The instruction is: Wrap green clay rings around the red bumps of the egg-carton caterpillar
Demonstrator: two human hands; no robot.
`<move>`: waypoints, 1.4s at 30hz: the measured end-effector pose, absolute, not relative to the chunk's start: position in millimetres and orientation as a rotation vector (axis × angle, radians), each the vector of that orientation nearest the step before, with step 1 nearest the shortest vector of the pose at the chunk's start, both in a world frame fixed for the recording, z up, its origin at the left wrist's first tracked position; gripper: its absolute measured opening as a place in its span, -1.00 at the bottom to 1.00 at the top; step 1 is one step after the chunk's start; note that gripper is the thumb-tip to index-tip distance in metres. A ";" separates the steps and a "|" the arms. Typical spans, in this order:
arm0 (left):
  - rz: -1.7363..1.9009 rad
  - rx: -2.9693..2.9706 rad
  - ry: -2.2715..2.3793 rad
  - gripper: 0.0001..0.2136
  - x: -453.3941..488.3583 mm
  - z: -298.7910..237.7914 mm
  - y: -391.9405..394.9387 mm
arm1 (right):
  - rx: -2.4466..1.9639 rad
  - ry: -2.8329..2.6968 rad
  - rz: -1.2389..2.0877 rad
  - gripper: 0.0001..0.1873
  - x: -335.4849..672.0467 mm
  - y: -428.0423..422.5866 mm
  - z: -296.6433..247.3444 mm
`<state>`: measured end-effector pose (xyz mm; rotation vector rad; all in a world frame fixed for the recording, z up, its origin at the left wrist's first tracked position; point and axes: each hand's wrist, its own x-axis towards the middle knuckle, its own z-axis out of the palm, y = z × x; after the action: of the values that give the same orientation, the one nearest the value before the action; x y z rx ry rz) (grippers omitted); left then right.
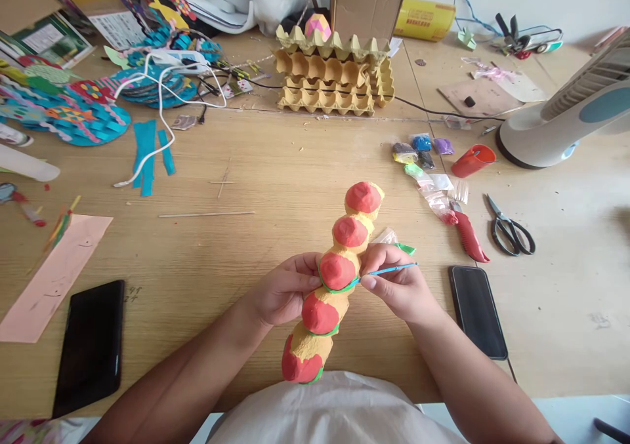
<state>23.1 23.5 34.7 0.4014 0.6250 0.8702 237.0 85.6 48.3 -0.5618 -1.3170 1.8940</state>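
Observation:
A strip of egg carton cups [339, 294], yellow-tan with red clay caps, slants through the middle of the head view above the table's near edge. Green clay lines the lower rims of several caps. My left hand [288, 290] grips the strip from its left side, thumb and fingers closed near the middle cup. My right hand [401, 283] pinches a thin blue stick-like tool [396, 269], its tip at the green rim of the middle cup. Just behind the right hand lie a clear plastic bag [385, 236] and a bit of green clay [405, 248].
Scissors [512, 227], a red-handled cutter [470, 234], a phone [477, 313], a red cup [473, 161] and bagged clay [422, 143] lie to the right. A black tablet-like device [89, 345] and pink paper [59, 273] lie left. Egg cartons [329, 96] stand behind; a fan [556, 129] stands far right.

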 end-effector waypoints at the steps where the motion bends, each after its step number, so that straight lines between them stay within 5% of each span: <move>1: 0.892 0.402 0.637 -0.81 23.3 33.9 23.1 | -0.564 -1.309 1.894 -0.84 237.5 86.3 47.1; 11: 1.174 0.373 0.832 -0.84 33.6 30.8 27.8 | -0.691 -1.134 1.860 -0.80 237.1 91.5 45.4; 21: 1.234 0.573 0.989 -0.83 37.1 23.3 25.5 | -0.832 -1.618 1.467 -0.81 237.5 86.2 55.0; 42: 1.265 0.669 1.075 -0.82 37.6 21.6 24.1 | -0.879 -1.492 1.625 -0.84 237.2 85.3 59.6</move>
<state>37.6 24.1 21.6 0.6685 1.0753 1.2654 237.2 85.3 59.6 -0.8793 -1.4917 1.6249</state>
